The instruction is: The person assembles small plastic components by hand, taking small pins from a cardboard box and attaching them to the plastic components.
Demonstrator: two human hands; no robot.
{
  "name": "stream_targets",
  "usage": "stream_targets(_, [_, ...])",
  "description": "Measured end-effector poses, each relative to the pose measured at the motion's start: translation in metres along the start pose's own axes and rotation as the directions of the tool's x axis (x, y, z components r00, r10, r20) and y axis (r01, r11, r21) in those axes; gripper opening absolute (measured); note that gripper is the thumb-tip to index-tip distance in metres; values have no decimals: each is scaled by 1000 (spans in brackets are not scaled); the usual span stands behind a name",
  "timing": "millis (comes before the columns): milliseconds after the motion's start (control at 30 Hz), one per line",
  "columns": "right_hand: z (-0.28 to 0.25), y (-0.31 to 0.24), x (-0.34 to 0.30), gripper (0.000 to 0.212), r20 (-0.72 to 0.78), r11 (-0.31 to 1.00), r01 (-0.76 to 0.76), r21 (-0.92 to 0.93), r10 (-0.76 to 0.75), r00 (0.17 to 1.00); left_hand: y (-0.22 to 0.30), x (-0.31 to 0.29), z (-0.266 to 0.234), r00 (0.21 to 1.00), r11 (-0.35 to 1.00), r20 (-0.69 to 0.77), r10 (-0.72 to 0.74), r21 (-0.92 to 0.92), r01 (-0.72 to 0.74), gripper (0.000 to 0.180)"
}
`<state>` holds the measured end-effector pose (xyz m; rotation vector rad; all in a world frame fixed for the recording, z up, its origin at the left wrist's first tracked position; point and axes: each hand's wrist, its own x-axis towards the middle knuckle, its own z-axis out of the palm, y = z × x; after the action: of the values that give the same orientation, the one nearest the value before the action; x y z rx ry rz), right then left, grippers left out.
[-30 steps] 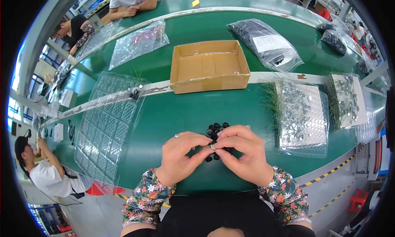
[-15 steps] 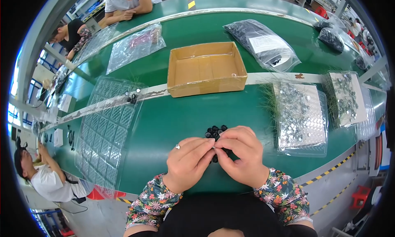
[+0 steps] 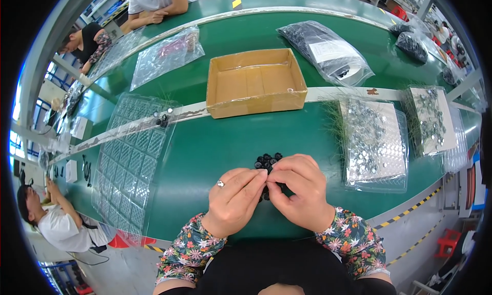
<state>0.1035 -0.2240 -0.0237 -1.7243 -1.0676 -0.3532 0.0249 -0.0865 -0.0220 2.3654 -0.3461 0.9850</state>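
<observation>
My left hand, with a ring on one finger, pinches thumb and fingers together just above the green table. Fingertip to fingertip with it, my right hand is closed in a pinch too. Whatever sits between the fingertips is too small and too covered to name. A small pile of black round parts lies right behind and under the fingers, partly hidden by them.
Beyond the hands stands an open cardboard box. Clear plastic trays lie at left. At right, a pale board with shiny round pieces rests on a plastic tray. Farther back is a plastic bag of dark parts. Other people sit around the table.
The tiny light-coloured piece glimpsed between my fingertips is now hidden. My hands stay pinched together with only a slight shift of the fingers, and the view has tilted a little.
</observation>
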Motion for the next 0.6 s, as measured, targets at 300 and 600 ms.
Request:
stream_targets(300, [-5,-1,0,11,121,954,-266,137,251,960,-3,-6,3,994,986,30,-109,-121,112,29])
stream_targets(600, [-7,11,3,5,120,856,-432,285,415,902,-7,-10,-2,800,608,169,-576,-566,557,24])
